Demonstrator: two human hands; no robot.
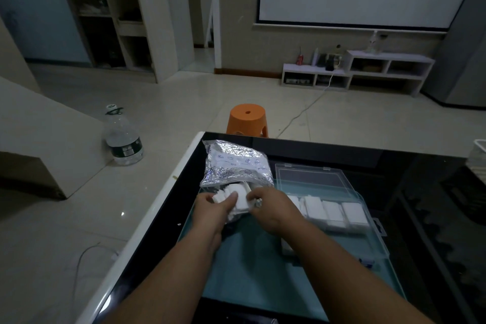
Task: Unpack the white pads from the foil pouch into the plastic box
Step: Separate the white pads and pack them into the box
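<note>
Pinching white pads (at foil pouch).

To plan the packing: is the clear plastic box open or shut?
Open. The clear plastic box has its lid folded back; white pads lie uncovered inside.

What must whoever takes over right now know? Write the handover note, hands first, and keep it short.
The left hand grips a bunch of white pads at the mouth of the foil pouch.
The right hand has its fingers curled at the same bunch and seems to pinch a pad.
The pouch lies on the table, left of the plastic box, whose lid is open.
Done: a row of pads lies in the box.
Left: pull this bunch out, put it in the box, then empty the pouch. How many remain inside cannot be seen.
</note>
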